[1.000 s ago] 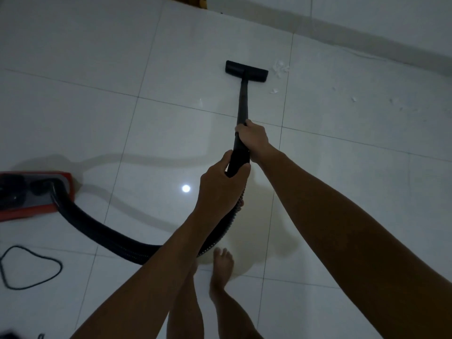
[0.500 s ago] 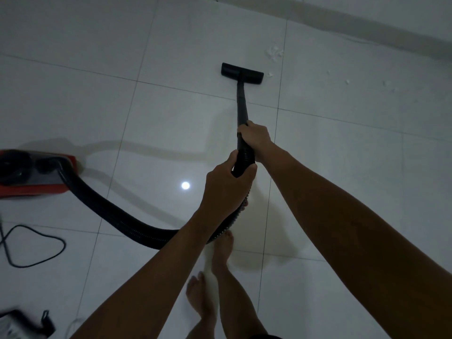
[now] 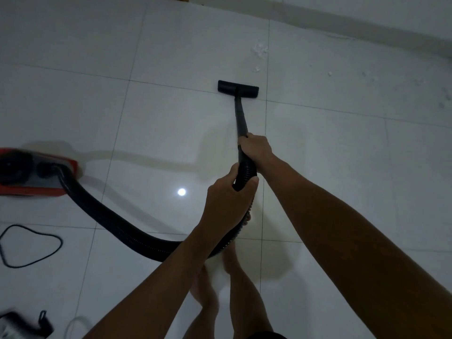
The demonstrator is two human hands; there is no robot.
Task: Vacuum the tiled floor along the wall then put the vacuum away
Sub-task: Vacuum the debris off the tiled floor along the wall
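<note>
Both grips are closed on the vacuum — your left hand (image 3: 228, 199) wraps the ribbed hose (image 3: 117, 223), your right hand (image 3: 255, 149) the black wand (image 3: 241, 118). Its red body (image 3: 36, 189) sits far left, floor head (image 3: 238, 87) flat mid-tile. White scraps (image 3: 260, 51) remain near the wall (image 3: 367, 18) — vacuuming looks unfinished, storing undone.

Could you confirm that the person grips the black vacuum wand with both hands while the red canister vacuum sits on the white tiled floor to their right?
Not quite: the head view shows the red canister vacuum on the person's left, not right. The rest holds: left hand and right hand both grip the black vacuum wand over the white tiled floor.
</note>
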